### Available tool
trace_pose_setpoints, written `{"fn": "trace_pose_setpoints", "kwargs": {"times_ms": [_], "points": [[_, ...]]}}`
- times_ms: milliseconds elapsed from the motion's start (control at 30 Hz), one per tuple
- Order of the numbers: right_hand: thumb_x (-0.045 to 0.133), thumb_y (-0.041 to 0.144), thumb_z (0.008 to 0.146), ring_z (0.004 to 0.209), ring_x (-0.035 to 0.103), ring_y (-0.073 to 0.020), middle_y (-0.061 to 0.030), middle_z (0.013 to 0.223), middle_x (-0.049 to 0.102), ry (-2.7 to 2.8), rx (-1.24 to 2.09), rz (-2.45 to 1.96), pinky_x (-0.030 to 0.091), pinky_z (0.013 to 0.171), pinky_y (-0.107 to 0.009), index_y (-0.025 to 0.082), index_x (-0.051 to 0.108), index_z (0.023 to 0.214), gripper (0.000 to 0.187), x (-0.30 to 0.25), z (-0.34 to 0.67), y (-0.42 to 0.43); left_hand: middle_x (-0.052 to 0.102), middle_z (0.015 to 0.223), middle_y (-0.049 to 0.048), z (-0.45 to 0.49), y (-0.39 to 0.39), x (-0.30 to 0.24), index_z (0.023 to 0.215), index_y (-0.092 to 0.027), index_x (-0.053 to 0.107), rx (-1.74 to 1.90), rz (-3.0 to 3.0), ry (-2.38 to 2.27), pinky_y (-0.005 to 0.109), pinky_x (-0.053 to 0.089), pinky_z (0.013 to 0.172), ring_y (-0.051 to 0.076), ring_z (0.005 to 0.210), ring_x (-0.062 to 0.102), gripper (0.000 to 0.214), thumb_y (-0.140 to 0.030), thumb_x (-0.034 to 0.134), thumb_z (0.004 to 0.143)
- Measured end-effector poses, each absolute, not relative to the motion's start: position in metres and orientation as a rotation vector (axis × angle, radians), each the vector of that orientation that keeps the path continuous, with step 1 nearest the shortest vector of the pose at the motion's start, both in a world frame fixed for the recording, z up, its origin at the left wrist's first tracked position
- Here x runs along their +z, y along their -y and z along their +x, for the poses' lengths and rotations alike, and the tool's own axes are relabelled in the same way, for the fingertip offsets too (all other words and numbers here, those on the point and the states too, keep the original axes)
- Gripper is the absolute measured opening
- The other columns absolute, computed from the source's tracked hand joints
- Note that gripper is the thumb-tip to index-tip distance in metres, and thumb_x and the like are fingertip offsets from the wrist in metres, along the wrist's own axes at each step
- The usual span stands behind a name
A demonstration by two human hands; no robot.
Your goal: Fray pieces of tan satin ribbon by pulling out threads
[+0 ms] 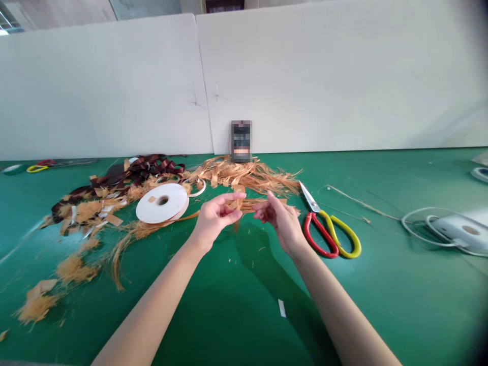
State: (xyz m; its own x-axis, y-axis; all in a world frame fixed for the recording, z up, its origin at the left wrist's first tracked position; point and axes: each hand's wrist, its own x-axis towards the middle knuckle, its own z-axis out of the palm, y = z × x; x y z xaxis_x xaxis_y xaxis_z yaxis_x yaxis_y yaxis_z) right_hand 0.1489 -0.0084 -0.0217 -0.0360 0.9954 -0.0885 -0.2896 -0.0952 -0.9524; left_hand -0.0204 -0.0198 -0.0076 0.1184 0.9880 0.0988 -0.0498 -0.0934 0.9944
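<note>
My left hand (pixel 213 216) reaches over the middle of the green table, its thumb and index finger closed on a short tan ribbon (pixel 239 204) that hangs down between them. A few centimetres to the right, my right hand (pixel 280 221) has its fingers curled in, thumb against them; what they hold, if anything, I cannot make out. Behind both hands lies a bundle of frayed tan ribbon strips (pixel 263 178). Left of my left hand is a white ribbon spool (pixel 162 202) with tan ribbon trailing from it. Scissors (pixel 320 226) with red and yellow handles lie beside my right hand.
Dark brown ribbon (pixel 148 170) and frayed tan scraps (pixel 78 267) cover the left side. A dark, blurred-out device (pixel 241 141) leans on the white panel (pixel 324 76) behind. A white device with a cable (pixel 463 231) sits far right. A small white scrap (pixel 281 308) lies in front.
</note>
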Motion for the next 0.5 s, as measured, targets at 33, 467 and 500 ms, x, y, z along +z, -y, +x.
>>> {"fn": "trace_pose_setpoints", "kwargs": {"times_ms": [33, 467, 500], "points": [[0.054, 0.045, 0.083, 0.060, 0.058, -0.0134, -0.0046, 0.063, 0.068, 0.921, 1.475, -0.976, 0.044, 0.062, -0.025, 0.017, 0.072, 0.068, 0.037, -0.021, 0.149, 0.008, 0.068, 0.108, 0.0033, -0.020, 0.020, -0.008, 0.103, -0.022, 0.070, 1.198, 1.314, -1.041, 0.021, 0.041, 0.061, 0.006, 0.062, 0.048, 0.035, -0.020, 0.074, 0.068], [0.035, 0.040, 0.086, 0.047, 0.056, -0.0126, -0.0090, 0.049, 0.065, 0.957, 1.873, -0.749, 0.041, 0.052, -0.023, 0.012, 0.072, 0.054, 0.057, -0.007, 0.158, 0.013, 0.055, 0.060, -0.0028, -0.024, 0.016, -0.012, 0.112, -0.021, 0.066, 1.213, 1.358, -1.160, 0.022, 0.033, 0.055, 0.010, 0.058, 0.044, 0.042, -0.023, 0.071, 0.071], [0.031, 0.045, 0.088, 0.044, 0.054, -0.0127, -0.0095, 0.045, 0.062, 1.026, 1.924, -0.750, 0.039, 0.048, -0.023, 0.012, 0.071, 0.052, 0.064, -0.007, 0.157, 0.013, 0.054, 0.060, -0.0030, -0.025, 0.015, -0.012, 0.113, -0.021, 0.065, 1.226, 1.358, -1.170, 0.022, 0.033, 0.056, 0.010, 0.058, 0.045, 0.042, -0.023, 0.070, 0.072]]}}
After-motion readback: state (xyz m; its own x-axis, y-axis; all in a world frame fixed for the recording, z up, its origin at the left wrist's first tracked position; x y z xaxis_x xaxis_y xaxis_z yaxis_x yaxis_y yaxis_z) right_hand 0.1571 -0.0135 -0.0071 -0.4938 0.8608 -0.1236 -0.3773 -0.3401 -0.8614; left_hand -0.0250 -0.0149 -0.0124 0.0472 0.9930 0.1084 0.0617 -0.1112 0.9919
